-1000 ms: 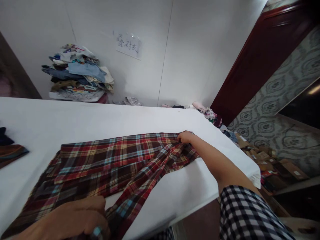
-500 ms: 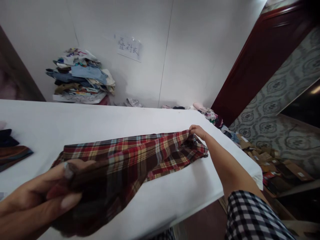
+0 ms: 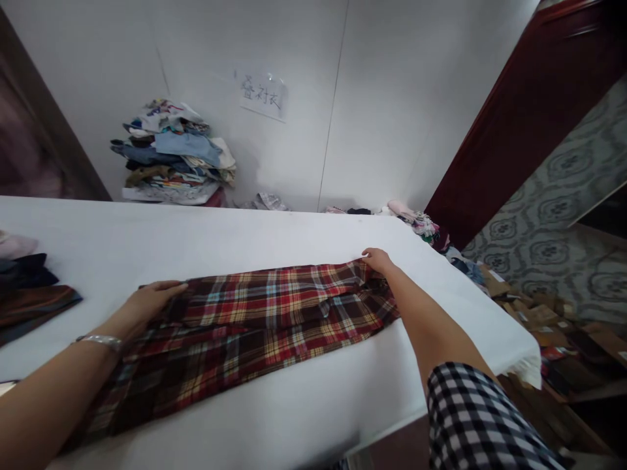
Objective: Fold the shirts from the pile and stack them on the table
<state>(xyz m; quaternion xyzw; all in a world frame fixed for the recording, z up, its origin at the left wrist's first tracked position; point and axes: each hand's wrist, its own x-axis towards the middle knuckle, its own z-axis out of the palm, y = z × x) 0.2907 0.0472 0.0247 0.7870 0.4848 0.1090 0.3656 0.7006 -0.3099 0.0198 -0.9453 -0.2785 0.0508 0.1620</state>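
Observation:
A red, brown and yellow plaid shirt [image 3: 274,307] lies lengthwise across the white table, folded into a long strip with its near part loosely creased. My left hand [image 3: 154,301], with a bracelet at the wrist, is closed on the shirt's upper left edge; its thumb is hidden. At the upper right corner my right hand [image 3: 378,260] pinches the fabric between thumb and fingers. The cloth near the right hand is bunched, and part of the shirt's left end passes under my left forearm.
Folded dark and striped garments [image 3: 34,294] lie at the table's [image 3: 304,238] left. Behind it stands a tall clothes pile [image 3: 176,153] by the wall, under a handwritten paper sign [image 3: 263,96]. More clothes [image 3: 416,222] and cardboard boxes [image 3: 543,320] are at the right.
My left hand has moved away from me, laying the raised near side of the shirt down onto the table's far side. My right hand stays at the right corner.

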